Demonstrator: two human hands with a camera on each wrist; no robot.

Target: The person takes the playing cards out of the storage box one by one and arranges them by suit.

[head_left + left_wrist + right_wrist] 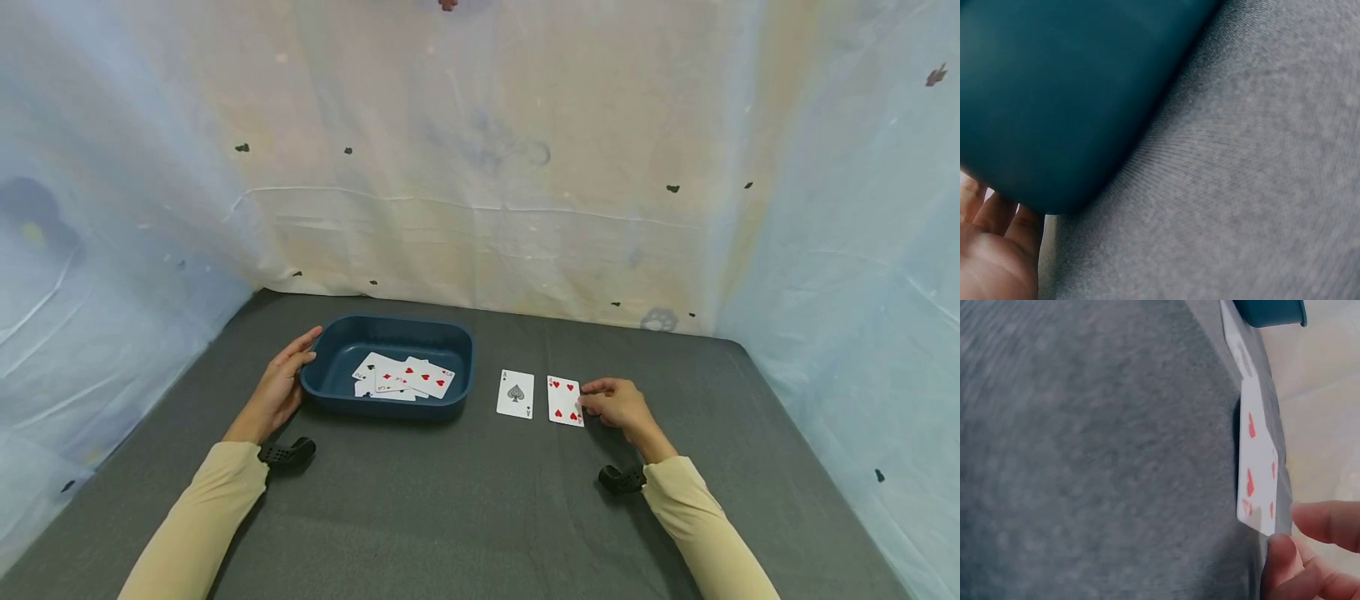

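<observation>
A dark blue tray [390, 406] stands on the grey tablecloth, with several loose playing cards [405, 377] face up and overlapping inside. My left hand [279, 385] is at its left end; in the left wrist view the fingers [997, 215] touch the outer wall, mostly straight. To the tray's right lies the ace of spades [515, 394]. Beside it is a hearts playing card [564, 401], face up. My right hand [621, 408] touches this card's right edge with thumb and fingertips; in the right wrist view a gap shows between thumb and forefinger, beside the card's corner.
The grey cloth [450, 517] covers the table up to the pale patterned curtain [487, 250] hanging at the back and sides. Black wrist devices [288, 451] sit under both sleeves' cuffs, close to the tabletop.
</observation>
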